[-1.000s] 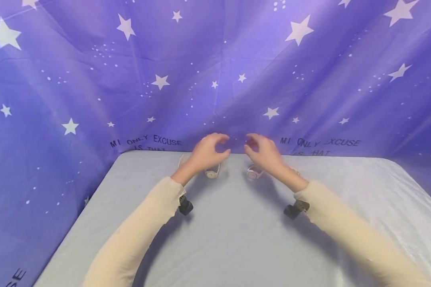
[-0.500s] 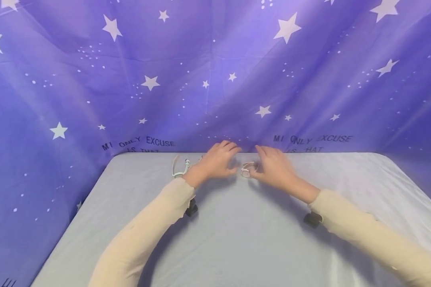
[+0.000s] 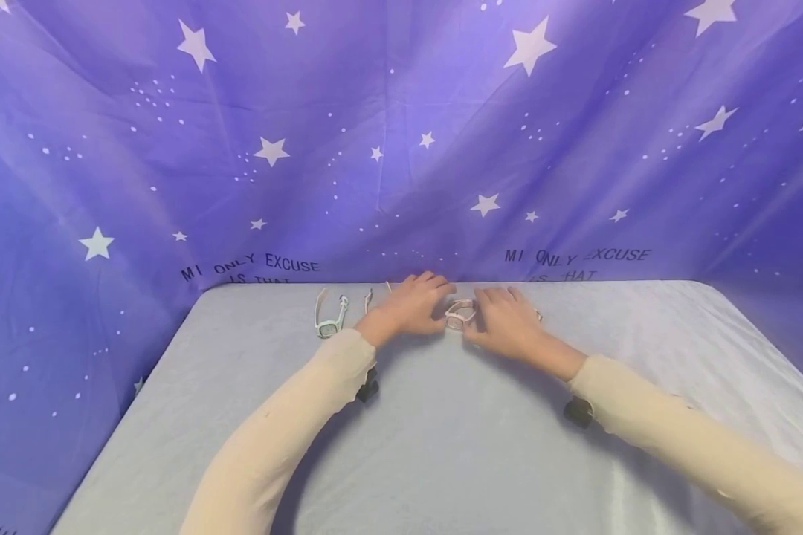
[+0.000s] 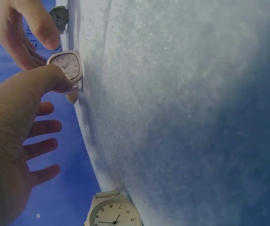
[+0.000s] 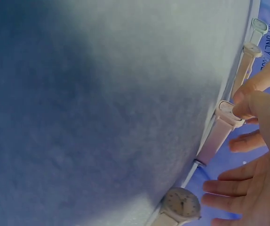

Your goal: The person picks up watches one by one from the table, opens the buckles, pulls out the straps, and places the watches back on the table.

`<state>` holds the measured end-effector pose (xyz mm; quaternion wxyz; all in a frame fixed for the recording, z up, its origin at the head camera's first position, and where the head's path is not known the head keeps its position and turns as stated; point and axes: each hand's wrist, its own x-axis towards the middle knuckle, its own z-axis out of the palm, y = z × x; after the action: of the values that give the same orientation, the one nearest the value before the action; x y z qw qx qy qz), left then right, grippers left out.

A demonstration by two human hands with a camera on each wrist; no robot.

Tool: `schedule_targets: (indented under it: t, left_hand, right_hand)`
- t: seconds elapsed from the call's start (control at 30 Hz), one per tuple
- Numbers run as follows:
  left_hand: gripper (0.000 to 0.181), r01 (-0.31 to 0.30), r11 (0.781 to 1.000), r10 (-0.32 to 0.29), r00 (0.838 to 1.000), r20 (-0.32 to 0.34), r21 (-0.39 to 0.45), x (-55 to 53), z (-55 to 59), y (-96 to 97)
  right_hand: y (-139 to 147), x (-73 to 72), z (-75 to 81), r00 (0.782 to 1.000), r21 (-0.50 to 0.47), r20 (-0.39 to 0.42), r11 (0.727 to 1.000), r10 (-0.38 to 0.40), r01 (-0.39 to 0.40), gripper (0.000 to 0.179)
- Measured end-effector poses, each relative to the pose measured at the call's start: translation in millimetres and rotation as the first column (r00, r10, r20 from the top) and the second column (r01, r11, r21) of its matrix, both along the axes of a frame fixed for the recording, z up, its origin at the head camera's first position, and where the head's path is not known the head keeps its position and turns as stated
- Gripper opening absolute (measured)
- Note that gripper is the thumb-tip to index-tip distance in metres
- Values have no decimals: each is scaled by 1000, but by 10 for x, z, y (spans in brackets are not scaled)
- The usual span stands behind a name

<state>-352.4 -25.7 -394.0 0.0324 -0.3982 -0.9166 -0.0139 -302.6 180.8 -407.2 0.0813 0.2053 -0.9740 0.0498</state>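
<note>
A pink wristwatch (image 3: 456, 321) with a squarish case stands on the grey cloth between my two hands. My left hand (image 3: 415, 305) is at its left side, fingers spread and holding nothing. In the left wrist view, the left thumb overlaps the lower corner of the pink watch (image 4: 72, 61). On the other side is my right hand (image 3: 508, 319), its fingers relaxed and its thumb close to the watch case. The right wrist view shows the fingers of the right hand (image 5: 252, 179) extended beside the pink strap (image 5: 213, 141).
A mint-green watch (image 3: 328, 328) stands farther left. A cream watch (image 4: 115, 214) is partly hidden behind the left hand in the head view. Beyond the right hand is a round beige watch (image 5: 182, 203). A purple star-printed curtain (image 3: 401, 148) hangs behind the cloth-covered table (image 3: 468, 446).
Both hands have come down from above the table's back edge to either side of the pink watch. The mint-green watch has come into view from behind the left arm.
</note>
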Motion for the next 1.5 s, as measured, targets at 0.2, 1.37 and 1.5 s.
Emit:
schedule_targets:
  t: [0.2, 1.37, 1.5]
  left_hand:
    - [64, -6, 1000, 6, 1000, 5, -1, -20, -45, 13]
    - [64, 2, 1000, -2, 993, 122, -6, -82, -86, 37]
    - [63, -5, 1000, 2, 988, 157, 20, -78, -77, 13]
  right_hand:
    - [20, -29, -26, 1000, 3, 28, 1000, -6, 6, 76]
    - [114, -126, -162, 993, -107, 12, 988, 114, -112, 63]
    - [139, -131, -175, 990, -126, 6, 982, 141, -139, 61]
